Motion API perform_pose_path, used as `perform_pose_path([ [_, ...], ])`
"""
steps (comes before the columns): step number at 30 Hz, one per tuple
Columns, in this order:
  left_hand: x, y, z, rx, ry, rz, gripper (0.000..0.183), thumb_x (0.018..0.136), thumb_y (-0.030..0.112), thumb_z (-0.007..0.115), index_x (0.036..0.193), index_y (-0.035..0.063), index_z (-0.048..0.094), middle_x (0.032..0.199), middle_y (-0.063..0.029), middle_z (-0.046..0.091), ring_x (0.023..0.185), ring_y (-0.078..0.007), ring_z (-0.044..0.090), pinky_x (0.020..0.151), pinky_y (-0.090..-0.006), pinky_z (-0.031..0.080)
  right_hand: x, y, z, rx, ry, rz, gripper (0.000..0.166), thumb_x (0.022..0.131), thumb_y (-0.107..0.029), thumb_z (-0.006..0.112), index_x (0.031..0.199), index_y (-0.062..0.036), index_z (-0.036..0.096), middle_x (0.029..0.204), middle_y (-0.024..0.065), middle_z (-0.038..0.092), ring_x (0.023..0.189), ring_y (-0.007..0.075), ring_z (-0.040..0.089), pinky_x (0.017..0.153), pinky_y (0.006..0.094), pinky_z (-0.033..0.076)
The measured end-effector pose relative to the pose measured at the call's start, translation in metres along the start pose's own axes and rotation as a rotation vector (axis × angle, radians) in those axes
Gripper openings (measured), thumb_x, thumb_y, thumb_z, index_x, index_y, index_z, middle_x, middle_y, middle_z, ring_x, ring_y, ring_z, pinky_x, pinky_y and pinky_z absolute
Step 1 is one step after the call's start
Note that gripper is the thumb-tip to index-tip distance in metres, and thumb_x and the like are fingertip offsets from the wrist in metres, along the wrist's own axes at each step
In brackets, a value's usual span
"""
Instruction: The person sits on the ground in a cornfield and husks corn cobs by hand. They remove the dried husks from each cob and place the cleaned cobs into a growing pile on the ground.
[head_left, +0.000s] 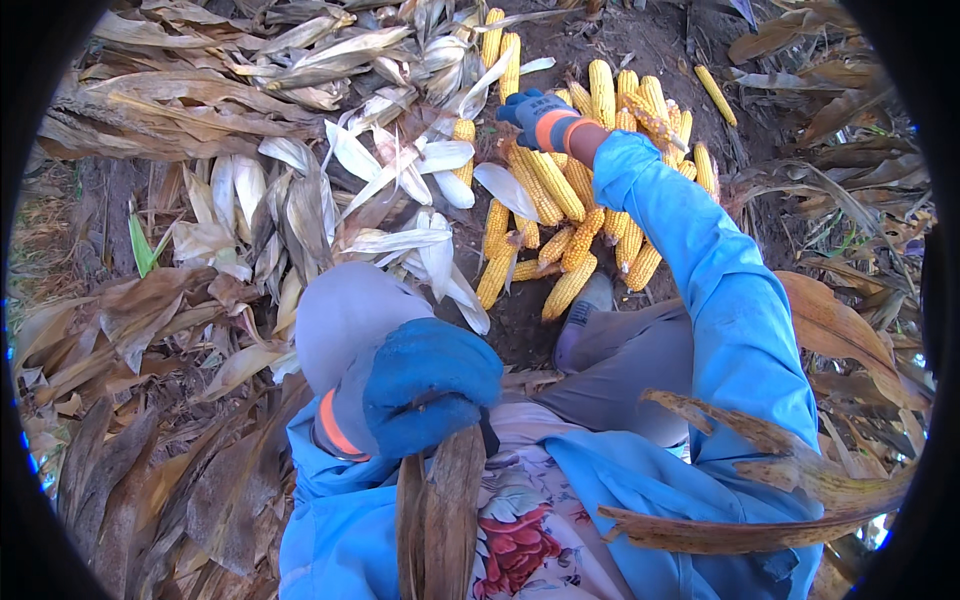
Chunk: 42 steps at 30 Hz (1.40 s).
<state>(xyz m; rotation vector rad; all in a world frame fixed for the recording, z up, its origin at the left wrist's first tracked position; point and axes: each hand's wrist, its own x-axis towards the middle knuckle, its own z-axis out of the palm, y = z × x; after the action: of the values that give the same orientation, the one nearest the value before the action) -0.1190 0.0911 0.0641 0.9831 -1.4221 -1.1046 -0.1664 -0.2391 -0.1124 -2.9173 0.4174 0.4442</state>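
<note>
My right hand (541, 120), in a blue and grey work glove with an orange cuff, reaches over the upper left of a pile of husked yellow corn cobs (551, 184). Its palm side is turned away, so whatever lies under the fingers is hidden. Close to my body, my left hand (427, 386) wears a matching glove and is curled into a fist in front of my knee. Dry brown corn leaves (454, 510) hang down from beneath that fist, their upper ends hidden by it.
Pale stripped husks (420, 172) lie left of the pile, with dry corn leaves (202, 112) beyond them. One cob (715, 95) lies apart on bare soil at upper right. My shoe (589, 307) touches the pile's near edge. A dry leaf (765, 525) crosses my right side.
</note>
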Motion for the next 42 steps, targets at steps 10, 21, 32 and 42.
perform_pose_path([
  [10, -0.010, -0.002, -0.017, 0.095, 0.056, -0.073, 0.020, 0.067, 0.004, 0.059, 0.087, 0.0028, 0.057, 0.084, -0.0102, 0.058, 0.082, -0.0275, 0.056, 0.070, -0.0356, 0.044, 0.065, 0.004, 0.065, -0.367, -0.271, 0.005, 0.052, 0.068, -0.016, 0.060, 0.117, -0.0202, 0.046, 0.128, 0.0050, 0.037, 0.121, 0.0303, 0.028, 0.092, 0.0465, 0.031],
  [21, -0.011, -0.002, -0.018, 0.107, 0.051, -0.055, 0.022, 0.069, 0.006, 0.059, 0.090, 0.0031, 0.057, 0.087, -0.0092, 0.058, 0.083, -0.0268, 0.056, 0.072, -0.0350, 0.043, 0.074, -0.062, 0.072, 0.591, -0.138, -0.019, 0.029, 0.070, -0.032, 0.059, 0.089, -0.0093, 0.061, 0.085, 0.0130, 0.061, 0.082, 0.0295, 0.057, 0.072, 0.0401, 0.043],
  [32, -0.017, -0.002, -0.020, 0.093, 0.049, -0.049, 0.017, 0.071, 0.007, 0.058, 0.088, 0.0011, 0.059, 0.087, -0.0102, 0.059, 0.083, -0.0269, 0.057, 0.072, -0.0374, 0.044, 0.083, -0.089, 0.113, 0.395, -0.042, 0.390, 0.084, 0.061, -0.034, 0.069, 0.130, -0.0202, 0.024, 0.135, 0.0162, 0.020, 0.115, 0.0403, 0.032, 0.092, 0.0426, 0.035],
  [42, -0.016, -0.001, -0.024, 0.089, 0.007, -0.102, 0.017, 0.072, 0.010, 0.060, 0.088, 0.0047, 0.060, 0.090, -0.0093, 0.059, 0.086, -0.0253, 0.056, 0.075, -0.0358, 0.043, 0.086, -0.154, 0.205, 0.519, 0.330, 0.459, 0.031, 0.069, -0.003, 0.052, 0.099, -0.0083, 0.052, 0.096, 0.0172, 0.051, 0.083, 0.0357, 0.055, 0.067, 0.0415, 0.046],
])
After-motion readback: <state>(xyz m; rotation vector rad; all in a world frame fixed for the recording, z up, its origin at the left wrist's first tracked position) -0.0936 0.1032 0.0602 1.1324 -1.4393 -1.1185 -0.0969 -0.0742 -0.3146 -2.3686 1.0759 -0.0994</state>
